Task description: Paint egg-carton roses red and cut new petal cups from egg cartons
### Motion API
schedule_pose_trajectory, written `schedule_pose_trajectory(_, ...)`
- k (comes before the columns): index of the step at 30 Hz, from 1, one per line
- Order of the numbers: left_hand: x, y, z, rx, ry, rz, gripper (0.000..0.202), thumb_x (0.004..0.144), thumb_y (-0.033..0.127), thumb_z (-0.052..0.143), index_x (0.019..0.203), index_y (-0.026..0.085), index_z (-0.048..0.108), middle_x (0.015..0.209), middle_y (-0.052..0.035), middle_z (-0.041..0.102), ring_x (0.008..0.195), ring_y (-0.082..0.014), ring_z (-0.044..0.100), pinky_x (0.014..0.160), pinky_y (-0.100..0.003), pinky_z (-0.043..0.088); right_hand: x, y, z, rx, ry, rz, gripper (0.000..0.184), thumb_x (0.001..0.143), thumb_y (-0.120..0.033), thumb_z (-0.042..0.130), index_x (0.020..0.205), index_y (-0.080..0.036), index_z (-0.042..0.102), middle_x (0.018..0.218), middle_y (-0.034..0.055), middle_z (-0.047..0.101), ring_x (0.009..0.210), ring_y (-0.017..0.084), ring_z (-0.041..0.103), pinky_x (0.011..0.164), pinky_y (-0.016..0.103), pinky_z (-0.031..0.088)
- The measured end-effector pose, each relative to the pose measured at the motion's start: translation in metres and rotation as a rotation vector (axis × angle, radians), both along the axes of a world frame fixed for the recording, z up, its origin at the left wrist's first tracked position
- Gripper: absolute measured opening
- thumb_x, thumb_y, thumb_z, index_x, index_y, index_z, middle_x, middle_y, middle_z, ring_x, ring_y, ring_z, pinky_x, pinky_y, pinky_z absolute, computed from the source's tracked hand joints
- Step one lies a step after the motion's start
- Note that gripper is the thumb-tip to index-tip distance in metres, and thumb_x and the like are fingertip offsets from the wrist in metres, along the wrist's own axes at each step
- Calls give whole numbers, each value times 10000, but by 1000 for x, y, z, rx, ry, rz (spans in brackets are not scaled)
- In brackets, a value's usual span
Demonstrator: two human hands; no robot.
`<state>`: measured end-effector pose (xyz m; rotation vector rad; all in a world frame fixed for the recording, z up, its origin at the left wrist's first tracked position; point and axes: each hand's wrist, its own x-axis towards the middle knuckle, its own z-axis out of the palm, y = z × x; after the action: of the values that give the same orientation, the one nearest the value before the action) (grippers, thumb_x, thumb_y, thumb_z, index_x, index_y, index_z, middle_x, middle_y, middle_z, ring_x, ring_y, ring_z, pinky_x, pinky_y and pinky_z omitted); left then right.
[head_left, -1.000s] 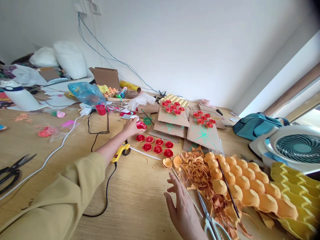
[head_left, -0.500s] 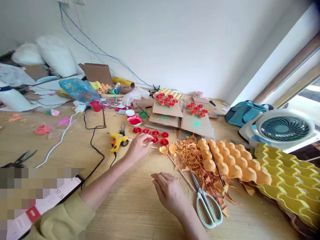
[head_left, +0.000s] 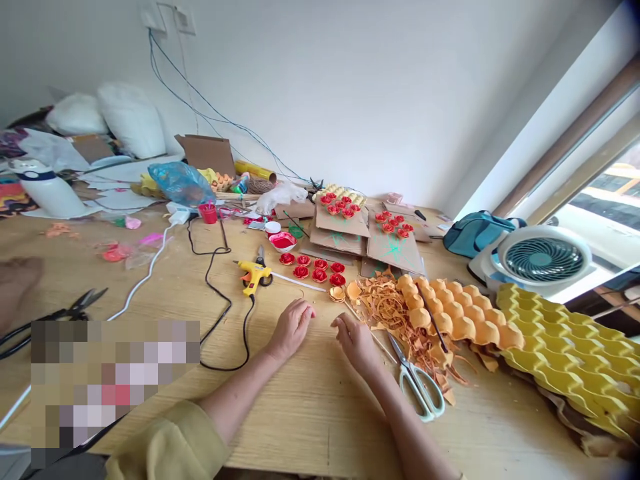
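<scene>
My left hand (head_left: 293, 328) rests on the wooden table (head_left: 305, 413), fingers curled together and nothing visible in them. Across a small gap, my right hand (head_left: 356, 341) is also loosely closed, with nothing seen in it. Beyond my hands, several red paper roses (head_left: 319, 275) stand in two rows. An unpainted orange flower (head_left: 337, 294) and an orange egg-carton cup (head_left: 354, 291) sit just right of them. A yellow glue gun (head_left: 253, 276) lies left of my left hand. Pale-handled scissors (head_left: 420, 390) and a thin stick (head_left: 373, 330) lie right of my right hand.
Orange scraps (head_left: 385, 301), an orange egg tray (head_left: 460, 310) and a yellow egg tray (head_left: 565, 347) fill the right side. A red paint bowl (head_left: 283, 241) and cardboard sheets (head_left: 340, 238) with roses stand behind. Black scissors (head_left: 75, 310) and another person's limb (head_left: 20, 287) are at left.
My left hand has drawn back from the red roses toward me. My right hand has curled its fingers and lies closer to the left. The view has shifted slightly left.
</scene>
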<state>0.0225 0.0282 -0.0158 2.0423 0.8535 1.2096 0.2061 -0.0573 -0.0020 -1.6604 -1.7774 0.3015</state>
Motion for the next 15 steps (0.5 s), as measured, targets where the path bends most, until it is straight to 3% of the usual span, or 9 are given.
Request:
schedule_pose_trajectory(3,-3,5,1,-48,-83,73,426,1024,388,378,652,228,510,689,-27,583,709,-193,587,730,-313,464,8,19,2,33,-63,-53,275,1039,-190,371,1056,-188,646,797,25,699,745,165,679,710,245,478)
schedule_pose_trajectory(7,-10,17,0,-105,-193,221,419,1039,446,308,740,239,516,737,-33,600,725,-200,592,732,-318,484,10,42,4,71,-182,-135,219,1014,-194,436,1082,-178,643,1028,111,689,917,226,659,794,309,490)
schedule_pose_trajectory(11,-14,28,-2,-153,-282,328,422,1029,496,305,758,250,514,722,-31,600,707,-209,589,708,-328,498,-19,58,1,70,-318,-64,218,1022,-188,464,1087,-193,672,1049,110,681,942,226,631,850,328,489)
schedule_pose_trajectory(15,-14,30,-2,-173,-322,335,459,1015,528,323,672,258,467,663,-21,573,667,-205,578,710,-338,506,-60,78,-2,34,-458,30,245,1020,-164,477,1102,-232,698,1094,97,684,1020,237,610,908,350,469)
